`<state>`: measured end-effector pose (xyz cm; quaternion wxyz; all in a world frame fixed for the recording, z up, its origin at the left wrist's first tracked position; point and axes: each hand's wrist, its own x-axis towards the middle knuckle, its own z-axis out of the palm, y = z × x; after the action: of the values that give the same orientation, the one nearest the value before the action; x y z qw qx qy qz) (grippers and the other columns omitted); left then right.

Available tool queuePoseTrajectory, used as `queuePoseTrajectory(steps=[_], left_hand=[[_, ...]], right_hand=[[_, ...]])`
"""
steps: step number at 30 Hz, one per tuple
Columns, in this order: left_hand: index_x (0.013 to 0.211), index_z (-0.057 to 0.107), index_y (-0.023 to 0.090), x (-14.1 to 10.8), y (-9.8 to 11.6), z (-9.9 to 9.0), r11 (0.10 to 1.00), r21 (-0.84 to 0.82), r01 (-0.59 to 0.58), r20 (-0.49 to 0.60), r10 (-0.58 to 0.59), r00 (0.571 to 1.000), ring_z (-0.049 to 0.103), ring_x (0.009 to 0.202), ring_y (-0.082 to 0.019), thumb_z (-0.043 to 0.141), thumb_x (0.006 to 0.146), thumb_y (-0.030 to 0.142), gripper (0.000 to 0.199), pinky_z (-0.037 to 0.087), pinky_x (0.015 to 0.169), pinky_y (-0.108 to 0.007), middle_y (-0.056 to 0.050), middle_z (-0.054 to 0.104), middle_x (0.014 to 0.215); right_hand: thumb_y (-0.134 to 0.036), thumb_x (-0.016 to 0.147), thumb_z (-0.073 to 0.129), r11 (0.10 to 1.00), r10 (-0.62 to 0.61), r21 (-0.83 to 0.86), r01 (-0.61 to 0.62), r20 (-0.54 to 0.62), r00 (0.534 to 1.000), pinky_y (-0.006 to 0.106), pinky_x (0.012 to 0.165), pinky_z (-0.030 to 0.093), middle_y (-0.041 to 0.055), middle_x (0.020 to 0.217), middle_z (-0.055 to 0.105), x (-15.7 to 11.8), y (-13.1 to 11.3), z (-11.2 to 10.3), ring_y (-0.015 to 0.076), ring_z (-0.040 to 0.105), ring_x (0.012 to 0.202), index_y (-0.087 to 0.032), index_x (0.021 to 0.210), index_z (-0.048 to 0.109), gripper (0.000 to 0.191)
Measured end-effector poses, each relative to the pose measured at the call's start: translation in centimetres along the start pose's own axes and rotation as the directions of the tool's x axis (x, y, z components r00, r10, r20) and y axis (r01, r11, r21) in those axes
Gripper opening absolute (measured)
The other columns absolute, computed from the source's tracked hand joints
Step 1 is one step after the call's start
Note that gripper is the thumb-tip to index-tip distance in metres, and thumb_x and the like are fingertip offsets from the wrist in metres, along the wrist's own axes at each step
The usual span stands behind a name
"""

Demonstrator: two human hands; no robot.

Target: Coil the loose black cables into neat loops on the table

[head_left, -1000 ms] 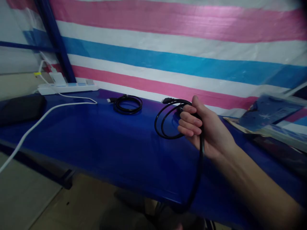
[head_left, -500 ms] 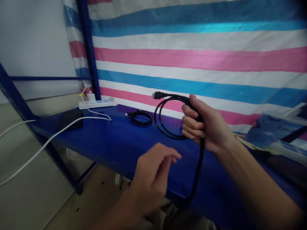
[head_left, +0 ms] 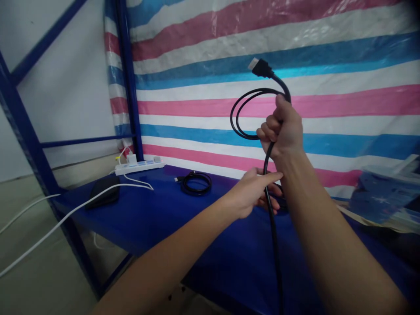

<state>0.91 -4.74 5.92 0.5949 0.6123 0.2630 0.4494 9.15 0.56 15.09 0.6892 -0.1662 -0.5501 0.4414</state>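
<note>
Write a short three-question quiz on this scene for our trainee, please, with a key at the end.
1. True or false: the right hand is closed around a black cable.
2. Which lies on the blue table? a) red scissors b) a coiled cable c) a yellow cup
3. Which is higher in the picture, the right hand or the left hand?

Key: 1. True. 2. b. 3. The right hand.

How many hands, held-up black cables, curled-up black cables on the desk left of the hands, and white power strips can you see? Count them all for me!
Hands: 2, the right hand and the left hand
Held-up black cable: 1
Curled-up black cable: 1
White power strip: 1
Total: 5
</note>
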Motion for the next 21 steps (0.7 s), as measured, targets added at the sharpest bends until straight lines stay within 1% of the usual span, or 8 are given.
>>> queuePoseTrajectory(steps=[3, 5, 6, 9, 11, 16, 19, 21], left_hand=[[0.073, 0.034, 0.021, 1.5, 2.5, 0.0, 0.997, 0.008, 0.078, 0.14, -0.079, 0.987, 0.013, 0.038, -0.003, 0.044, 0.085, 0.031, 0.018, 0.016, 0.038, -0.018, 0.01, 0.019, 0.053], [0.076, 0.045, 0.02, 3.0, 4.5, -1.0, 0.945, 0.319, -0.073, 0.018, 0.071, 0.997, 0.021, 0.039, -0.004, 0.048, 0.08, 0.027, 0.009, 0.019, 0.04, -0.02, 0.008, 0.027, 0.051], [0.077, 0.049, 0.02, 3.8, 5.5, -1.8, 0.827, 0.534, -0.175, -0.029, 0.224, 0.974, 0.029, 0.042, -0.006, 0.051, 0.077, 0.024, 0.004, 0.024, 0.042, -0.022, 0.006, 0.035, 0.053], [0.082, 0.056, 0.019, 6.0, 7.4, -3.9, 0.205, 0.929, -0.307, 0.104, 0.653, 0.75, 0.047, 0.057, -0.012, 0.05, 0.07, 0.012, 0.016, 0.036, 0.055, -0.028, 0.0, 0.055, 0.064], [0.088, 0.058, 0.019, 6.8, 7.7, -4.8, -0.053, 0.968, -0.245, 0.196, 0.765, 0.613, 0.053, 0.064, -0.014, 0.045, 0.073, 0.01, 0.022, 0.039, 0.061, -0.03, -0.002, 0.06, 0.071], [0.103, 0.057, 0.019, 7.3, 7.1, -5.6, -0.196, 0.955, -0.221, 0.259, 0.916, 0.306, 0.058, 0.092, -0.019, 0.045, 0.076, 0.012, 0.03, 0.044, 0.07, -0.031, -0.01, 0.062, 0.111], [0.109, 0.057, 0.024, 7.4, 7.2, -5.4, -0.301, 0.888, -0.347, 0.394, 0.887, 0.241, 0.05, 0.116, -0.024, 0.053, 0.073, 0.015, 0.037, 0.042, 0.087, -0.036, -0.007, 0.056, 0.127], [0.098, 0.061, 0.024, 7.3, 7.5, -4.9, -0.291, 0.851, -0.438, 0.428, 0.867, 0.256, 0.052, 0.113, -0.025, 0.055, 0.075, 0.021, 0.024, 0.041, 0.089, -0.037, -0.004, 0.064, 0.113]], right_hand=[[-0.034, 0.094, 0.043, 0.997, 0.068, 0.023, -0.068, 0.007, 0.998, 0.024, 0.041, 0.016, -0.0061, 0.04, 0.017, 0.5, -2.1, -0.5, 0.0067, 0.014, 0.037, -0.019, 0.053, 0.02, 0.049], [-0.036, 0.096, 0.039, 0.998, 0.061, 0.025, -0.061, -0.003, 0.998, 0.022, 0.041, 0.017, -0.0063, 0.04, 0.017, 0.6, -3.7, -1.1, 0.0064, 0.013, 0.037, -0.018, 0.054, 0.019, 0.05], [-0.037, 0.096, 0.038, 0.999, 0.044, 0.027, -0.043, -0.012, 0.999, 0.022, 0.041, 0.018, -0.0065, 0.04, 0.017, 0.6, -4.3, -1.5, 0.0066, 0.012, 0.037, -0.018, 0.054, 0.019, 0.05], [-0.037, 0.096, 0.037, 0.996, 0.029, 0.09, -0.029, 0.0, 1.0, 0.022, 0.04, 0.019, -0.0074, 0.039, 0.015, 0.5, -5.2, -2.4, 0.0064, 0.007, 0.037, -0.018, 0.054, 0.022, 0.049], [-0.033, 0.097, 0.037, 0.985, 0.058, 0.158, -0.061, 0.029, 0.998, 0.021, 0.039, 0.018, -0.0079, 0.039, 0.015, 0.5, -5.1, -2.6, 0.0055, 0.005, 0.036, -0.018, 0.054, 0.023, 0.047], [-0.027, 0.098, 0.031, 0.97, 0.086, 0.228, -0.081, -0.014, 0.996, 0.021, 0.035, 0.016, -0.008, 0.038, 0.013, 0.6, -4.8, -1.6, 0.0049, 0.006, 0.033, -0.018, 0.055, 0.02, 0.045], [-0.022, 0.097, 0.024, 0.925, -0.007, 0.38, 0.013, -0.018, 1.0, 0.017, 0.033, 0.017, -0.0083, 0.038, 0.011, -0.2, -5.5, -0.4, 0.0031, 0.008, 0.03, -0.019, 0.056, 0.017, 0.042], [-0.018, 0.097, 0.023, 0.879, -0.093, 0.468, 0.096, -0.028, 0.995, 0.015, 0.033, 0.017, -0.0083, 0.039, 0.011, -1.1, -6.0, 0.6, 0.002, 0.009, 0.029, -0.018, 0.056, 0.015, 0.041]])
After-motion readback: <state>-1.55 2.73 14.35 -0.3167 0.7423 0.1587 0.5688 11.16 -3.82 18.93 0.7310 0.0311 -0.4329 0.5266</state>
